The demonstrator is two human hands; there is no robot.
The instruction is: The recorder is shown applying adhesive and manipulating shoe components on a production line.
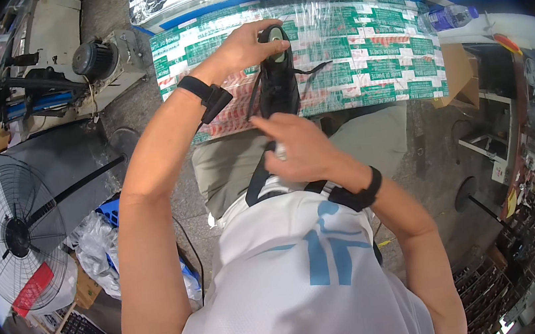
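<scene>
A black lace-up shoe [278, 87] lies on the bench, its heel end away from me and a pale insole [277, 40] showing in its opening. My left hand [244, 51] grips the heel end, with the thumb at the opening and the other fingers round the far side. One loose black lace [313, 69] trails to the right of the shoe; another hangs along its left side. At the shoe's near end is my right hand [302, 147], slightly blurred, its index finger stretched toward the left lace and its thumb apart. I see nothing held in it.
Green-and-white printed tape under clear film covers the bench top [367, 54]. A clear bottle with a purple cap [453, 17] lies at its right end. To the left stand a caged fan [18, 234] and a machine with a motor [94, 59]. Cardboard [459, 80] stands right.
</scene>
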